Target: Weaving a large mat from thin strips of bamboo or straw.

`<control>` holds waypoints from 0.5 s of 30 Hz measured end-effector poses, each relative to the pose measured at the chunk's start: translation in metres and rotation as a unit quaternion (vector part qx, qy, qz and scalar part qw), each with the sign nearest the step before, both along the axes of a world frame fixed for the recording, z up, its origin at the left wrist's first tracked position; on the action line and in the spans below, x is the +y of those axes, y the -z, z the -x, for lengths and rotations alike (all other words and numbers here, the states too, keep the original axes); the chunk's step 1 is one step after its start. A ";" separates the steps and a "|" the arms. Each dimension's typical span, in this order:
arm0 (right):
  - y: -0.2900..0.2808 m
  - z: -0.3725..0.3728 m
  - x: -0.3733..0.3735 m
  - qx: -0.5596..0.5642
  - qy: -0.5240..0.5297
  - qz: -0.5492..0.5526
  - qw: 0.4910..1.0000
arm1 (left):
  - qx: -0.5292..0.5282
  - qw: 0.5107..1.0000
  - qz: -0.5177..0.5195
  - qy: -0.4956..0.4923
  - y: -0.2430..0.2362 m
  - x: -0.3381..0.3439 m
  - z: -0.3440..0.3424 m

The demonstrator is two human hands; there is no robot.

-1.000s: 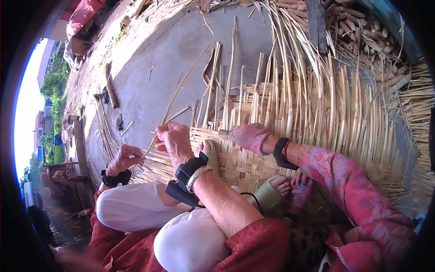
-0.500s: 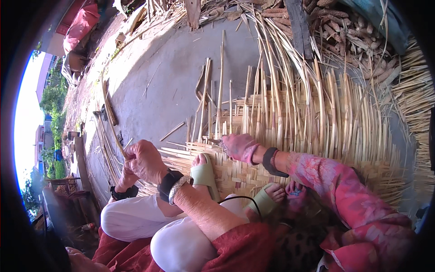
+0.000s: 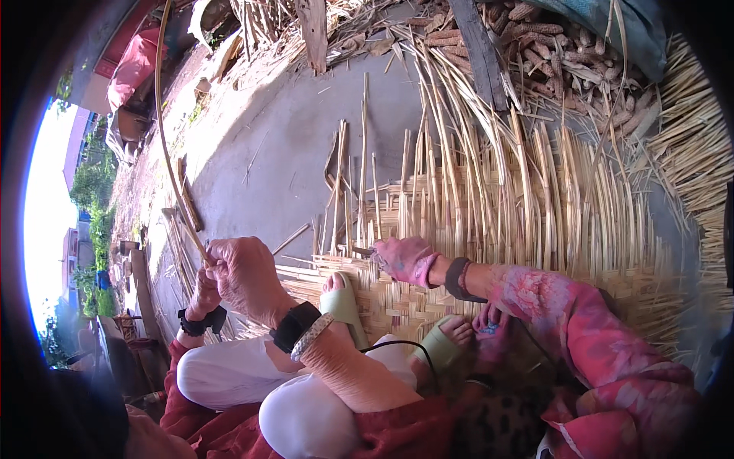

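My right hand (image 3: 407,260), in a pink glove, is closed around a short, narrow, dark-tipped tool (image 3: 359,249) pointing left over the edge of a woven straw-coloured mat (image 3: 612,294). The tool's exact kind is unclear. My left hand (image 3: 493,330), also gloved, is low beside a co-worker's green slipper (image 3: 443,344); its fingers are partly hidden in shadow. To the left, the co-worker's bare right hand (image 3: 248,275) and left hand (image 3: 202,297) grip a long thin strip (image 3: 170,145) that curves upward. Upright split stalks (image 3: 527,191) stick out from the mat's far side.
The co-worker's white-trousered knees (image 3: 310,417) are close on my left. Corn cobs (image 3: 558,57) are heaped at the far right by a grey plank (image 3: 480,53). Bundled stalks (image 3: 696,138) lie along the right edge, on grey concrete (image 3: 252,153).
The co-worker's strip now reaches much higher, to the top of the view. My right hand has shifted slightly lower in view, still beside the mat edge, with more of the tool showing.
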State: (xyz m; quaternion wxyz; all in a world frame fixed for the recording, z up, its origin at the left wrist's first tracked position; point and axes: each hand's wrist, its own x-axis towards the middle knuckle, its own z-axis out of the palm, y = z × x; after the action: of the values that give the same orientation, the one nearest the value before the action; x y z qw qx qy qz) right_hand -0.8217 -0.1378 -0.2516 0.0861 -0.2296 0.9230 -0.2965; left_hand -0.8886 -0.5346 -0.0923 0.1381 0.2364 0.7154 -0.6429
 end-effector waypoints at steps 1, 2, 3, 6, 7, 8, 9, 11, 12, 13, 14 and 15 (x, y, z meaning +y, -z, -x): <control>-0.011 -0.008 0.004 -0.002 0.001 0.000 1.000 | -0.006 1.000 0.008 0.015 0.002 0.000 0.001; -0.021 -0.013 0.010 -0.026 -0.051 -0.043 0.997 | -0.013 0.999 0.015 0.036 0.003 0.000 0.004; -0.027 -0.016 0.016 -0.048 -0.101 -0.084 0.990 | -0.018 0.997 0.030 0.071 0.001 -0.002 0.009; -0.042 -0.019 0.021 -0.036 -0.195 -0.145 0.969 | 0.023 0.944 0.132 0.300 -0.019 -0.027 0.018; -0.057 -0.017 0.023 -0.074 -0.252 -0.167 0.950 | 0.101 0.903 0.191 0.371 -0.026 -0.030 0.017; -0.052 -0.020 0.068 -0.095 -0.239 -0.200 0.945 | 0.268 0.823 0.333 0.374 0.012 0.082 0.022; -0.063 -0.022 0.106 -0.126 -0.225 -0.199 0.945 | 0.388 0.698 0.515 0.311 0.000 0.191 0.005; -0.082 -0.027 0.162 -0.075 -0.143 -0.176 0.971 | 0.219 0.915 0.289 0.176 -0.068 0.276 -0.020; -0.091 -0.026 0.186 -0.071 -0.135 -0.182 0.971 | 0.296 0.872 0.307 0.241 -0.074 0.269 -0.019; -0.099 -0.020 0.200 -0.108 -0.127 -0.169 0.971 | 0.246 0.867 0.387 0.193 -0.079 0.260 -0.013; -0.101 -0.021 0.225 -0.102 -0.072 -0.139 0.982 | 0.342 0.858 0.262 0.279 -0.063 0.212 0.012; -0.101 -0.021 0.249 -0.104 -0.044 -0.146 0.983 | 0.429 0.820 0.123 0.357 -0.044 0.174 0.032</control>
State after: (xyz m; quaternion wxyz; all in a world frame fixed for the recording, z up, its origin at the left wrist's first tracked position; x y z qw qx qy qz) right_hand -0.8010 0.1111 -0.1503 0.2276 -0.2230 0.9312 -0.1770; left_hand -0.9207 -0.3607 -0.0484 -0.3941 0.1568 0.4823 -0.7665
